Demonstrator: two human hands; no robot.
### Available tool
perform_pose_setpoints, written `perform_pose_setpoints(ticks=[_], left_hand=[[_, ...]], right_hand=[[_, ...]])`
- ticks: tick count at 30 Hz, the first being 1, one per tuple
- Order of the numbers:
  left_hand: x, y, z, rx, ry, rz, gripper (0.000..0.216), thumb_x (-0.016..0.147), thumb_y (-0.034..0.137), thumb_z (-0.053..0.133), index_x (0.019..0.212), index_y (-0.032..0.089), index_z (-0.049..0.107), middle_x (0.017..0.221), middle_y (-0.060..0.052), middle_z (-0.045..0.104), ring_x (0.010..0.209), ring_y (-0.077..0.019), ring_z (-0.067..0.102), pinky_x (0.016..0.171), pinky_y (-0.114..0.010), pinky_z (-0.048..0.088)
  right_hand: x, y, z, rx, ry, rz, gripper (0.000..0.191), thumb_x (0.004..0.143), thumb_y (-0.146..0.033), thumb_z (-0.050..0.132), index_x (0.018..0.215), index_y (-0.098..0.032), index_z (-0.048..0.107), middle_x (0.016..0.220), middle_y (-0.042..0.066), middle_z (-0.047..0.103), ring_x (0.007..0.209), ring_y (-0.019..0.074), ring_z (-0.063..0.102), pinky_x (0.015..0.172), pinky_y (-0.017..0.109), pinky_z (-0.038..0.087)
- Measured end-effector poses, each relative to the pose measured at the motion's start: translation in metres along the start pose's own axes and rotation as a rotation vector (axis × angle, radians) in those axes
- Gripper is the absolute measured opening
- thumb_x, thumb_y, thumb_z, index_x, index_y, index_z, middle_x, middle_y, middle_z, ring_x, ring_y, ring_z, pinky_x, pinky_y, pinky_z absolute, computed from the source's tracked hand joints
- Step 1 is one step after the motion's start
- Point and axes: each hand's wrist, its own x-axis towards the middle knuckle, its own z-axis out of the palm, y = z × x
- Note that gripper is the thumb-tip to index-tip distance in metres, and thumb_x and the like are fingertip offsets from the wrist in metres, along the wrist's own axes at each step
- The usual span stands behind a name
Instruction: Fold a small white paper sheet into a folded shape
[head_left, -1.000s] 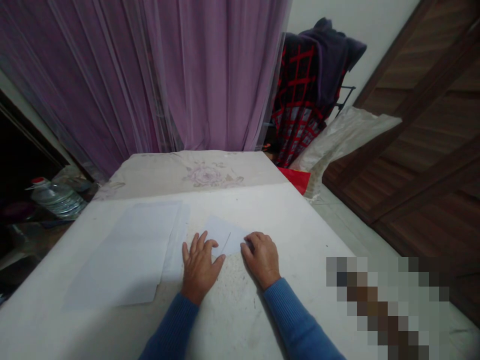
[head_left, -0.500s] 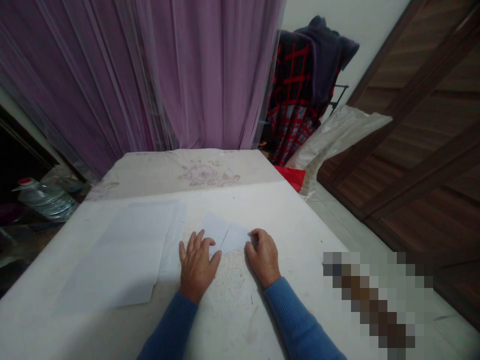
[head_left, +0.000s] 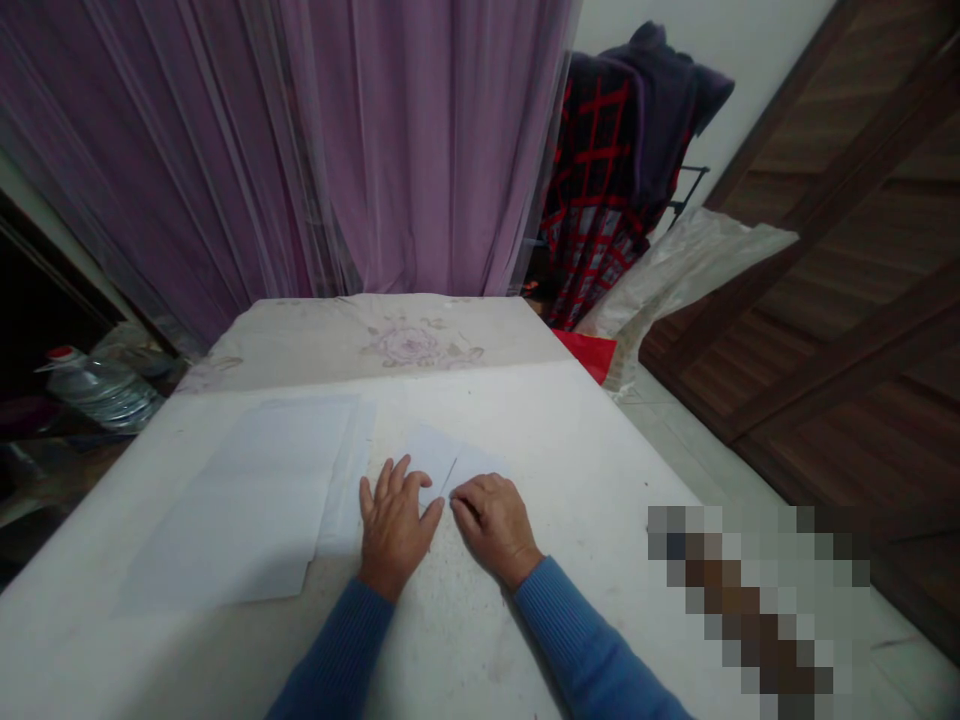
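Note:
A small folded white paper [head_left: 439,455] lies on the white table [head_left: 570,450] in front of me, with a crease line down its middle. My left hand [head_left: 394,525] rests flat on its left part, fingers spread and open. Beside it, my right hand [head_left: 491,520] has its fingers curled and pressed down on the paper's near edge by the crease, thumb close to the left thumb. Both arms wear blue sleeves.
A stack of white sheets [head_left: 255,490] lies to the left of my hands. Purple curtains [head_left: 337,140] hang behind the table. A plastic water jug [head_left: 97,390] sits at far left, clothes on a rack [head_left: 622,150] and a wooden door [head_left: 847,250] at right.
My right hand has slid left along the paper's near edge toward the crease, ending next to my left hand. The left hand has stayed in place.

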Motion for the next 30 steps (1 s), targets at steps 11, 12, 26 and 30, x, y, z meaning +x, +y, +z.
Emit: perform_pose_setpoints(ticks=[11,12,26,30], left_hand=[[0.002,-0.006,0.002,-0.018,-0.033,0.002,0.019,0.084,0.026,0.057,0.102,0.024,0.062,0.146,-0.009,0.047,0.141,-0.031,0.031,0.113,-0.06,0.015],[0.002,-0.006,0.002,-0.02,-0.03,0.001,0.019,0.084,0.025,0.057,0.102,0.025,0.062,0.146,-0.009,0.047,0.141,-0.0308,0.031,0.114,-0.06,0.015],[0.001,-0.005,-0.002,-0.024,-0.041,0.012,0.02,0.085,0.026,0.053,0.103,0.024,0.061,0.146,-0.01,0.047,0.141,-0.031,0.03,0.113,-0.061,0.016],[0.002,-0.006,-0.001,-0.031,-0.051,-0.001,0.02,0.084,0.025,0.053,0.103,0.025,0.061,0.146,-0.008,0.047,0.142,-0.0302,0.03,0.113,-0.06,0.015]], right_hand=[[0.008,-0.014,0.008,-0.101,-0.028,0.209,0.01,0.079,-0.03,0.068,0.078,-0.022,0.064,0.077,0.001,0.063,0.079,0.0189,0.053,0.072,0.031,0.028],[0.008,-0.014,0.008,-0.094,-0.029,0.212,0.009,0.079,-0.029,0.068,0.079,-0.022,0.064,0.078,0.001,0.063,0.08,0.0188,0.053,0.072,0.031,0.028],[0.005,0.005,-0.007,-0.156,0.019,0.29,0.01,0.084,-0.023,0.063,0.074,-0.021,0.064,0.077,0.002,0.064,0.078,0.0178,0.054,0.07,0.029,0.029],[0.003,0.016,-0.009,-0.183,0.057,0.301,0.012,0.085,-0.023,0.061,0.073,-0.021,0.063,0.075,0.002,0.064,0.076,0.018,0.055,0.068,0.029,0.029]])
